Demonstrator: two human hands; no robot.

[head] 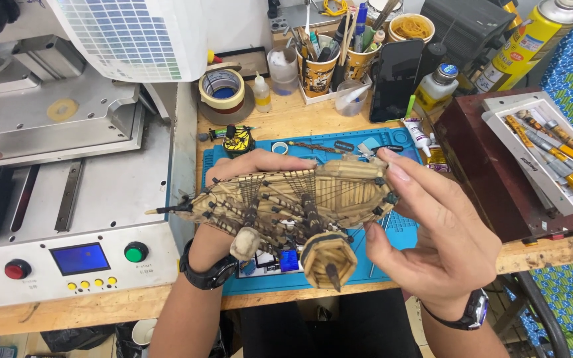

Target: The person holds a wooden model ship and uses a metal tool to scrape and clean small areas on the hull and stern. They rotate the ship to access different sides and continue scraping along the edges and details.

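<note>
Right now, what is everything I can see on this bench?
model ship: one, tan wood with dark rigging, held above the mat
work mat: one, blue, on the bench under the ship
tape roll: one, cream, behind the mat
cups of tools: two, patterned, at the back
phone: one, black, propped at the back
spray can: one, yellow, top right
tray of paint tubes: one, white, on a dark red box at right
machine: one, grey, with red and green buttons, at left
left hand: behind the hull, black watch on the wrist
right hand: fingers on the ship's right end
</note>
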